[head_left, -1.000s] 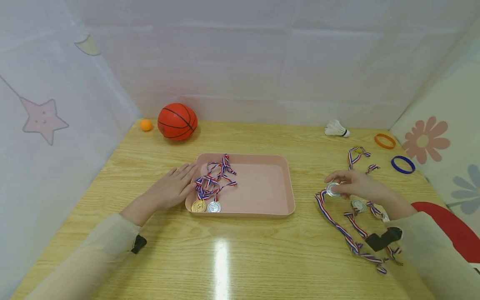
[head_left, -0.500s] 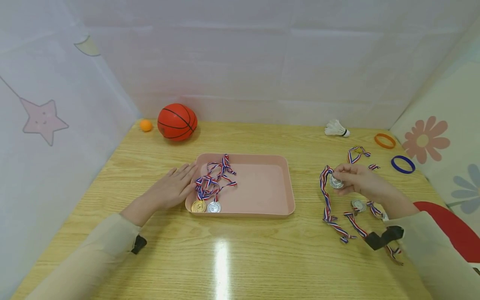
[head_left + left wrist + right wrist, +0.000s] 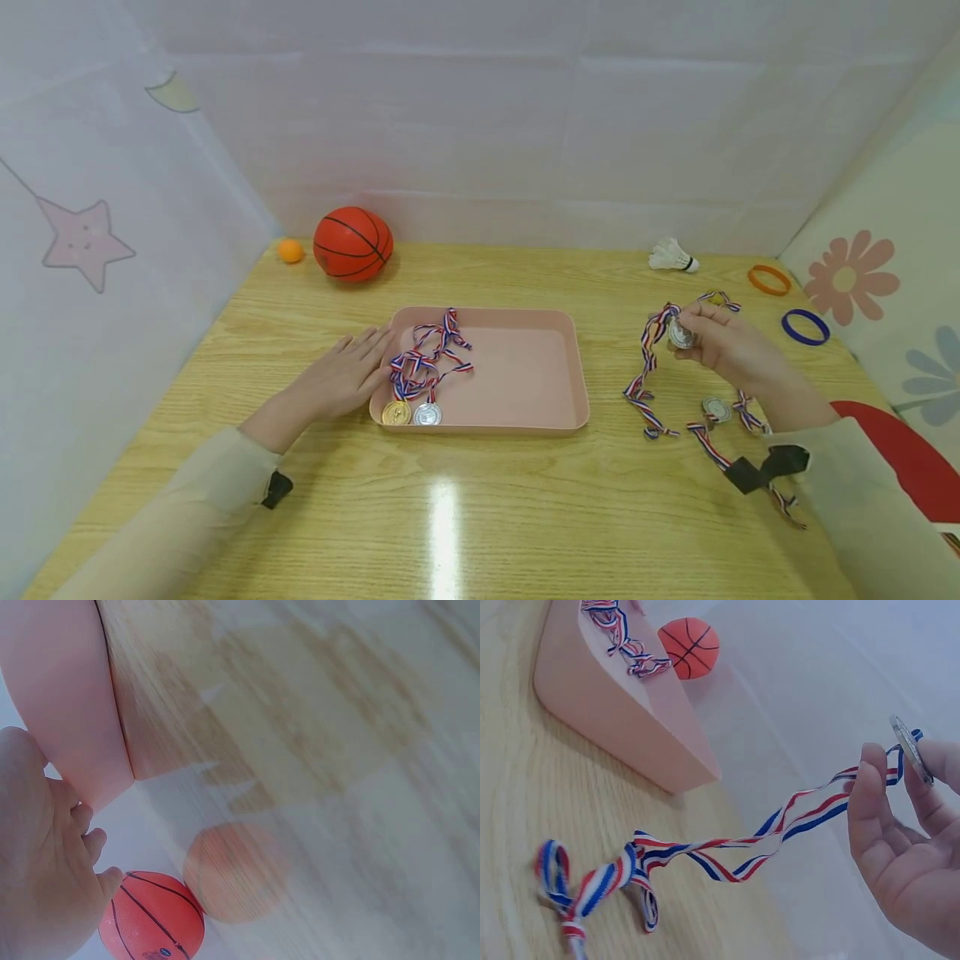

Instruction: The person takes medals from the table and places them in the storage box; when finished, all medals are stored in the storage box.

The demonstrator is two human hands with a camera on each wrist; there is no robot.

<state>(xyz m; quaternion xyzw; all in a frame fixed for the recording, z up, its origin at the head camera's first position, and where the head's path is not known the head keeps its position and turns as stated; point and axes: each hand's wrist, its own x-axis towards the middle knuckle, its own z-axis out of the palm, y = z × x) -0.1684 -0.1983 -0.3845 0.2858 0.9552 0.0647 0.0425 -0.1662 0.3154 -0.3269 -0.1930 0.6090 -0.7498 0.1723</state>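
Right hand [image 3: 726, 348] pinches medal [image 3: 681, 334]; basketball [image 3: 150, 915] logo [image 3: 165, 952] illegible.

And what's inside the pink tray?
A gold medal and a silver medal lie in the pink tray, with tangled striped ribbons. Anything under the ribbons is covered, so I can't tell.

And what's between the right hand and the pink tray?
In the head view, the striped ribbon trails from the silver medal in the right hand; past it, only bare table up to the pink tray.
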